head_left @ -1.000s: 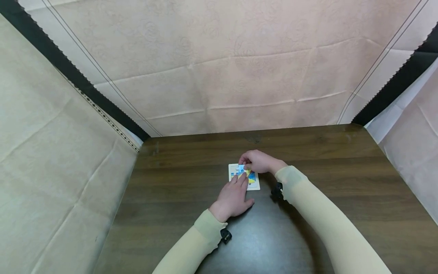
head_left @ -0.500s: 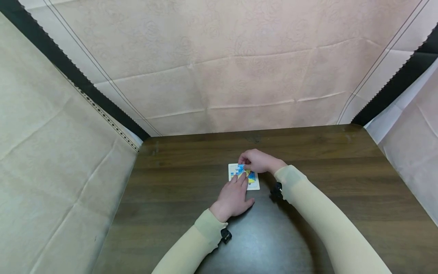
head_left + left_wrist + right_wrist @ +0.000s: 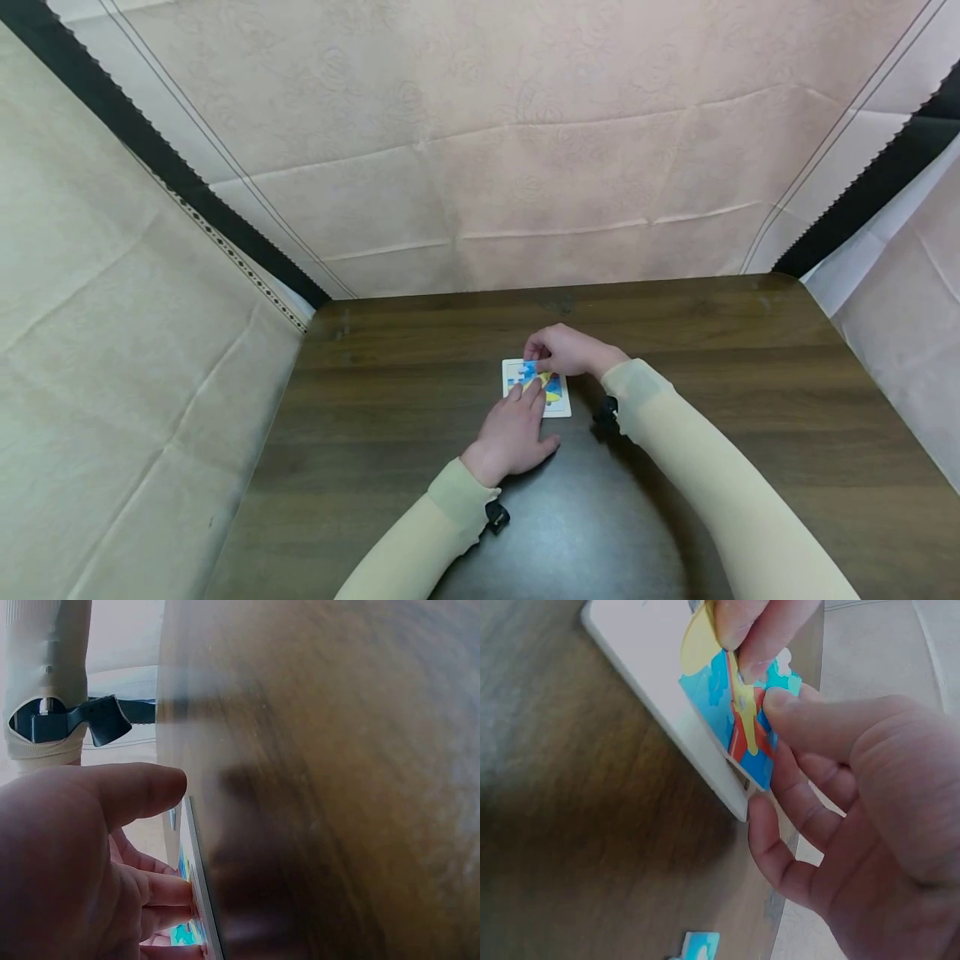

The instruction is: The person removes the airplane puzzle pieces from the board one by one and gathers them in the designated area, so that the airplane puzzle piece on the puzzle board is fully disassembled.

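A small jigsaw puzzle with a white-rimmed board (image 3: 558, 412) lies mid-table, its picture blue and yellow. My left hand (image 3: 507, 435) rests its outstretched fingertips on the picture from the near side. At the far right corner my right hand (image 3: 567, 350) pinches a jigsaw piece. Close up in the right wrist view, this jigsaw piece (image 3: 763, 763) is blue, red and yellow, with the thumb on its face and other fingers curled behind. Its lower edge stands tilted a little off the board (image 3: 697, 761). In the left wrist view the board (image 3: 201, 881) is seen edge-on.
One loose blue jigsaw piece (image 3: 702, 946) lies on the wooden table (image 3: 390, 400), low in the right wrist view. Pale cloth walls (image 3: 480, 183) enclose the table at the back and sides. Dark camera mounts sit at both wrists.
My right hand has shifted very slightly toward the table's far edge, still pinching the jigsaw piece. The left hand keeps its place on the puzzle.
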The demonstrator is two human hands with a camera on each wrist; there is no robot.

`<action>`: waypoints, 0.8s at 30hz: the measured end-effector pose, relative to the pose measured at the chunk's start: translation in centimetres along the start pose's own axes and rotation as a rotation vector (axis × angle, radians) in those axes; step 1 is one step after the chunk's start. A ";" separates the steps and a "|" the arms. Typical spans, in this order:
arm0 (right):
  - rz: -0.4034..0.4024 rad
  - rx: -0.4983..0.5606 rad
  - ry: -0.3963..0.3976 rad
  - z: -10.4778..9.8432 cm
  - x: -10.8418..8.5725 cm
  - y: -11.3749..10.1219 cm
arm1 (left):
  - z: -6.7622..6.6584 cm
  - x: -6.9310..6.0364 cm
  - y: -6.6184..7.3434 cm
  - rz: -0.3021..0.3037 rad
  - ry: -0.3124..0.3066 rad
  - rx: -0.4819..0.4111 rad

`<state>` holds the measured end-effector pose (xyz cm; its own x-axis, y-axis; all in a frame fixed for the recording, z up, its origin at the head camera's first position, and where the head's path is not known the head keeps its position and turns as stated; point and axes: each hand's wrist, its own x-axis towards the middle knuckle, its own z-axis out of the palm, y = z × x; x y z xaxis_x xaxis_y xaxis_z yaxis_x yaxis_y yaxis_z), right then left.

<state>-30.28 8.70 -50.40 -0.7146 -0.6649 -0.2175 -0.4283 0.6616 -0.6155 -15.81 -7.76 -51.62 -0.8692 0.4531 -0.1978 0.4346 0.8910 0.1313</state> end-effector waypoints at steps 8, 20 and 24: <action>0.074 0.033 0.002 0.1 0.3 -0.3 | 0.0 -0.2 -0.1 -0.001 -0.007 -0.028; 0.155 0.068 0.072 0.5 0.9 -0.5 | 0.2 -0.1 -0.2 -0.002 0.004 -0.049; 0.118 0.038 0.071 0.5 0.7 -0.2 | 0.3 0.0 -0.2 -0.006 -0.004 -0.052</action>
<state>-30.44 7.92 -50.76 -0.7966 -0.5561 -0.2369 -0.3187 0.7194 -0.6171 -15.84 -7.95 -51.94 -0.8711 0.4476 -0.2022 0.4161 0.8912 0.1804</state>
